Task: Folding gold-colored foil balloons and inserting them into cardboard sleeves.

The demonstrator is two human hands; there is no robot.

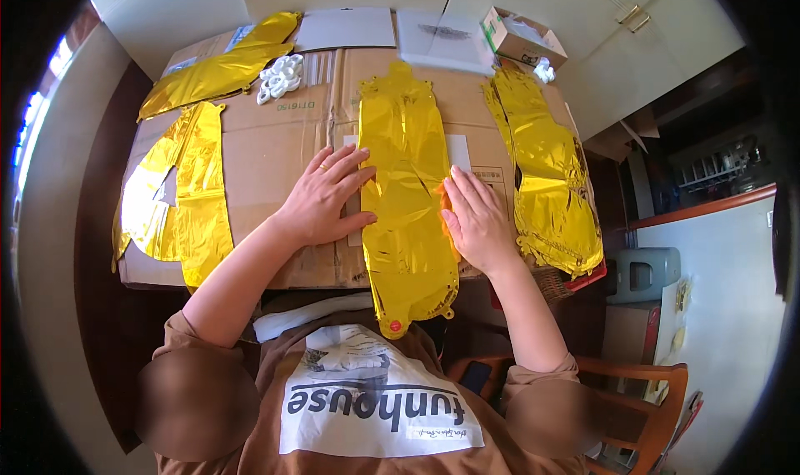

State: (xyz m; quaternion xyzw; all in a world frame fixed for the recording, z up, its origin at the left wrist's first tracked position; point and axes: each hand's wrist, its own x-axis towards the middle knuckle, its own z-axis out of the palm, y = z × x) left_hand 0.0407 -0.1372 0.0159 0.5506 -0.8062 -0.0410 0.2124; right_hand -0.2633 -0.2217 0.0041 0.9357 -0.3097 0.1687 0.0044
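A long flat gold foil balloon (406, 183) lies lengthwise in front of me, its near end hanging over the table's edge with a small red dot on its tip. My left hand (327, 193) rests on its left edge, fingers spread and holding nothing. At the opposite edge my right hand (479, 221) presses down with its fingers together over an orange cloth (448, 221), most of which is hidden under the palm. The cloth touches the side of the foil. Part of a white sheet (458, 152) shows from under the balloon.
More flat gold foil balloons lie at the right (550, 171), left (200, 196) and far left (221, 67). Cardboard (283, 150) covers the table. White coiled ribbon (280, 77) sits behind my left hand; a small open box (525, 37) stands far right. A wooden chair (642, 408) is at lower right.
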